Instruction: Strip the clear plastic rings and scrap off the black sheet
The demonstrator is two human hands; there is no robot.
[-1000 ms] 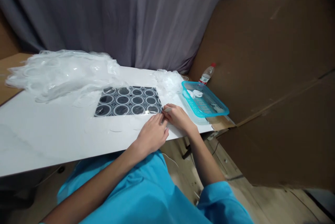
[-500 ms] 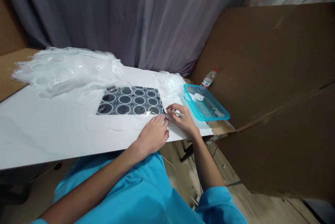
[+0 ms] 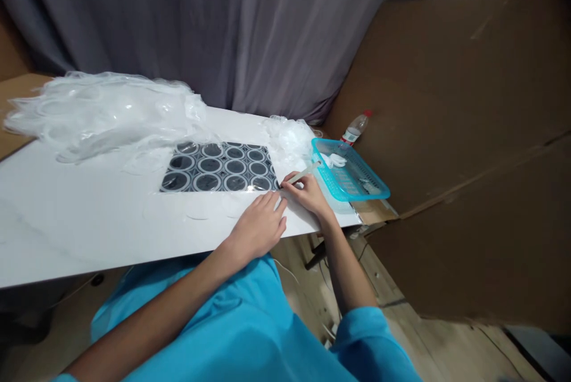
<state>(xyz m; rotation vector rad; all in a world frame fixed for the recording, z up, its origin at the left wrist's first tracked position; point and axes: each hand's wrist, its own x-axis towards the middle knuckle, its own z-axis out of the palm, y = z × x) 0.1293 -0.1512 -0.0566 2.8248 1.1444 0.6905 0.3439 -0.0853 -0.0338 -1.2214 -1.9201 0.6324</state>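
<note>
Black and grey in the head view, the ring-patterned sheet (image 3: pixel 222 166) lies flat on the white table (image 3: pixel 98 215), with glossy reflections along its near edge. Taking that sheet as the clock's centre, the right hand (image 3: pixel 308 193) is at four o'clock, just beside the near right corner, fingers closed on a slim pale stick (image 3: pixel 307 172). The stick's dark lower end sits near the corner, and its other end points towards two o'clock; half a second ago it lay back across the hand, pointing towards four. The left hand (image 3: pixel 259 224) rests palm down at five o'clock, much as before, fingers bent together near the right hand; whether it pinches anything beneath them I cannot tell. The big clear plastic heap (image 3: pixel 111 111) at ten o'clock, the smaller plastic pile (image 3: pixel 291 139) between two and three, the turquoise basket (image 3: pixel 339 190) at three and the red-capped bottle (image 3: pixel 355 128) beyond it, towards two, all keep their places on the earlier frames.
</note>
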